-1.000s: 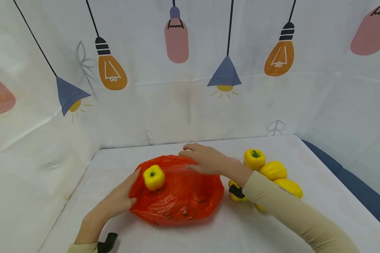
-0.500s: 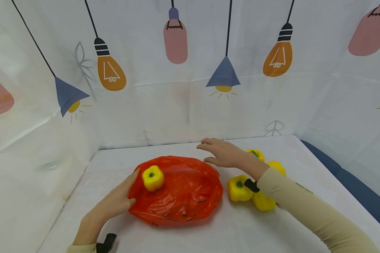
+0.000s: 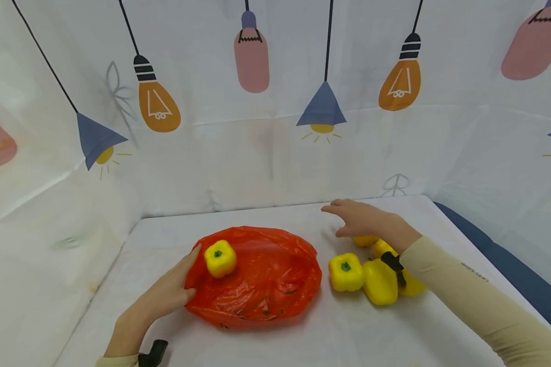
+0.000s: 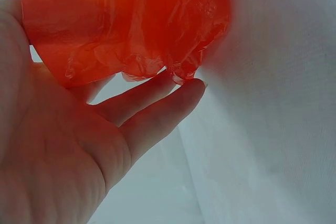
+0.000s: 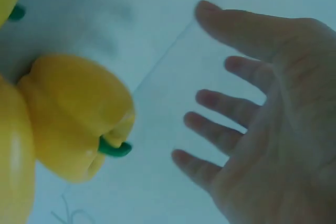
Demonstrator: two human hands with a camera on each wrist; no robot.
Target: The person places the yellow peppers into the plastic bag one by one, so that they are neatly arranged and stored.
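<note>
We see our left hand (image 3: 165,293) lying flat on the white table (image 3: 303,336), near the left edge. Its fingers (image 4: 157,103) are straight and close together, and they touch the left side of the orange bag (image 3: 261,278). They do not pinch the bag. The bag lies in the middle of the table, a bit to the left. One yellow pepper (image 3: 220,258) sits on top of the bag, at its left end, just beside our fingertips.

Our right hand (image 3: 365,219) hangs over the far right part of the table. Its fingers (image 5: 226,103) are spread apart and hold nothing. Right under it is a yellow pepper with a green stem (image 5: 79,116), partly hidden by the hand in the head view. We cannot tell if the hand touches it.

More yellow peppers lie in a bunch near the right side of the bag. One pepper with its green stem up (image 3: 346,271) is closest to the bag, but not touching it. Another pepper (image 3: 379,281) lies on its side, just beside that one. Our tan sleeve (image 3: 468,300) covers part of the bunch.

Behind the table hangs a white cloth with lamp pictures (image 3: 275,127).
</note>
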